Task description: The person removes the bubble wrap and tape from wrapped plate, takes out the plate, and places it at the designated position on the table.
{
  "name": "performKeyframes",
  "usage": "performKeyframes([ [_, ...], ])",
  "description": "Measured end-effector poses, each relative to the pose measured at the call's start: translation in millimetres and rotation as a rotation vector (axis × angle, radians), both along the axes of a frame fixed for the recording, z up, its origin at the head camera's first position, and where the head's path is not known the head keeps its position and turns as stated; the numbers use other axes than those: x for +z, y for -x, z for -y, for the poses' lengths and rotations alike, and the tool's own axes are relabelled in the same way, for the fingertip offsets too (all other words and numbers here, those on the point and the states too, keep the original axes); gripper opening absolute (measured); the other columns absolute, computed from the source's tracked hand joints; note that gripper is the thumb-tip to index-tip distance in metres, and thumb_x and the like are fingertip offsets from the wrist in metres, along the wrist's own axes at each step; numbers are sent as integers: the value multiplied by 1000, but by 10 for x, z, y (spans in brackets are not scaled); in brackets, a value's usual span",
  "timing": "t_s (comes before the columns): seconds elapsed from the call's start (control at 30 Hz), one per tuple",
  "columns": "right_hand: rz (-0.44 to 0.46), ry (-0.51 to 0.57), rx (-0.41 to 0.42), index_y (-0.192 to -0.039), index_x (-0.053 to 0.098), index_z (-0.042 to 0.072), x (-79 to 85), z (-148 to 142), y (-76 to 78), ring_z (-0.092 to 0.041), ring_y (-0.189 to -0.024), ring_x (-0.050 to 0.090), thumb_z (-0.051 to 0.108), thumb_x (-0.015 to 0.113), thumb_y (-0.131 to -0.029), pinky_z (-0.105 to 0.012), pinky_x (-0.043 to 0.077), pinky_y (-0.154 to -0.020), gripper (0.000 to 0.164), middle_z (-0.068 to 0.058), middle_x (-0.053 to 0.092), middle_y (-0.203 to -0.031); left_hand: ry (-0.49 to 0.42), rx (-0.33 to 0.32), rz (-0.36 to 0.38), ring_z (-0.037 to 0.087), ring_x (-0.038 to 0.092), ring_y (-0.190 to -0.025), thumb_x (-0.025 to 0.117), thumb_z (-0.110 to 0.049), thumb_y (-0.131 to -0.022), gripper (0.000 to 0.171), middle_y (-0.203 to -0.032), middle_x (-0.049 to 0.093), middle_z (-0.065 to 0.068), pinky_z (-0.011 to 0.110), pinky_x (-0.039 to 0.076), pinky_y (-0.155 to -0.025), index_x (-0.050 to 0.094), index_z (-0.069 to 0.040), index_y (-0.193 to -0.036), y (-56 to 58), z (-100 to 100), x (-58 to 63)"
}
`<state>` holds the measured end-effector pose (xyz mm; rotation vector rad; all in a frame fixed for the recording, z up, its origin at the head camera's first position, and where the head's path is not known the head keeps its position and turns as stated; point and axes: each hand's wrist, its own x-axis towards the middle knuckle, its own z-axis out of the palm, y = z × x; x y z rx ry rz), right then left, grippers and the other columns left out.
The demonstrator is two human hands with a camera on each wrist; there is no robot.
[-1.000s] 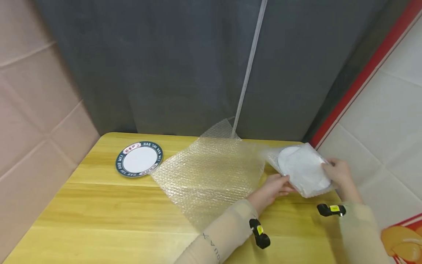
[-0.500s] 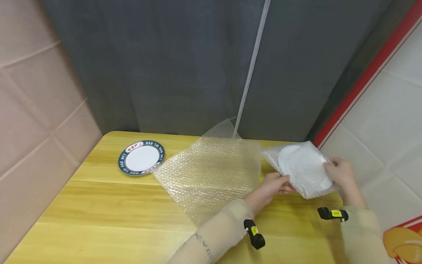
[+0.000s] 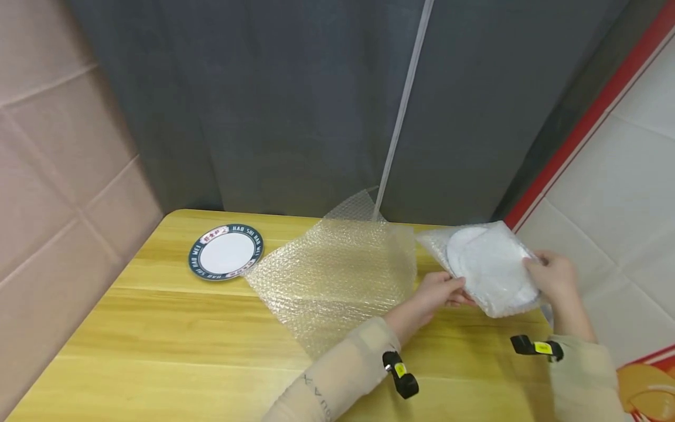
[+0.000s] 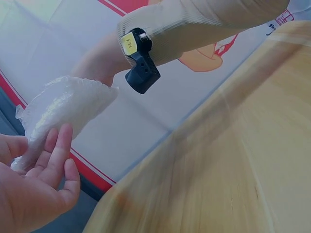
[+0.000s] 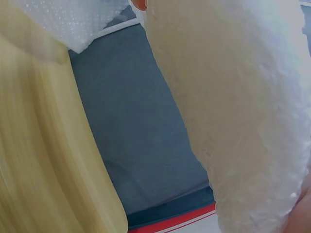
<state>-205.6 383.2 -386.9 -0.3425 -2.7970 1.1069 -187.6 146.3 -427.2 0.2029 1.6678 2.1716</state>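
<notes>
A bubble-wrapped bundle is held up over the right end of the table, its corners folded in around a round white shape, probably a plate. My left hand pinches its near left edge, thumb on top and fingers beneath. On the right side, my right hand grips the wrapped edge. In the left wrist view, the bundle rests against the left fingers. The right wrist view is mostly filled by the wrapped bundle, with a bit of the right hand at the lower corner.
A flat sheet of bubble wrap lies mid-table, one corner reaching past the back edge. Left of it sits a white plate with a dark lettered rim. A dark curtain hangs behind the wooden table; a white wall stands right.
The bundle has shifted slightly to the right and tilted a little, with the right hand moving right along with it. The left hand keeps its pinch. Plate and flat sheet stay put.
</notes>
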Motion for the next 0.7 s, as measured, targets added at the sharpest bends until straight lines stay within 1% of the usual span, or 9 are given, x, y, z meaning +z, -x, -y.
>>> performKeyframes([
  [0.17, -8, -2, 10, -130, 39, -19, 61, 49, -52, -47, -101, 47, 31, 39, -99, -50, 47, -73, 59, -39, 43, -121, 4, -13, -17, 29, 70, -80, 58, -13, -94, 20, -80, 70, 18, 43, 54, -81, 62, 0, -80, -32, 68, 44],
  [0.37, -15, -18, 12, -130, 42, -16, 57, 132, -97, -45, -98, 49, 32, 41, -99, -48, 48, -70, 57, -37, 46, -120, 7, -23, -31, 25, 70, -75, 57, -14, -95, 20, -81, 70, 19, 43, 54, -81, 63, 3, -85, -52, 174, 50],
  [0.5, -41, -26, 25, -127, 44, -17, 22, 201, -112, -47, -101, 48, 30, 43, -99, -52, 46, -75, 55, -38, 47, -119, -1, -31, -42, 28, 70, -78, 57, -14, -95, 21, -82, 69, 22, 41, 55, -80, 62, 4, -85, -49, 257, 41],
  [0.6, -46, -18, 28, -127, 44, -17, -7, 255, -115, -47, -102, 47, 30, 43, -99, -54, 45, -78, 55, -38, 47, -120, -7, -31, -54, 31, 70, -80, 56, -13, -96, 21, -83, 68, 24, 43, 54, -81, 61, 5, -86, -40, 320, 27],
  [0.7, -40, 1, 21, -128, 44, -16, -33, 300, -113, -46, -104, 46, 31, 43, -99, -55, 44, -79, 55, -37, 46, -122, -6, -38, -64, 31, 70, -80, 55, -13, -96, 22, -84, 68, 25, 46, 52, -83, 61, 7, -89, -30, 381, 16],
])
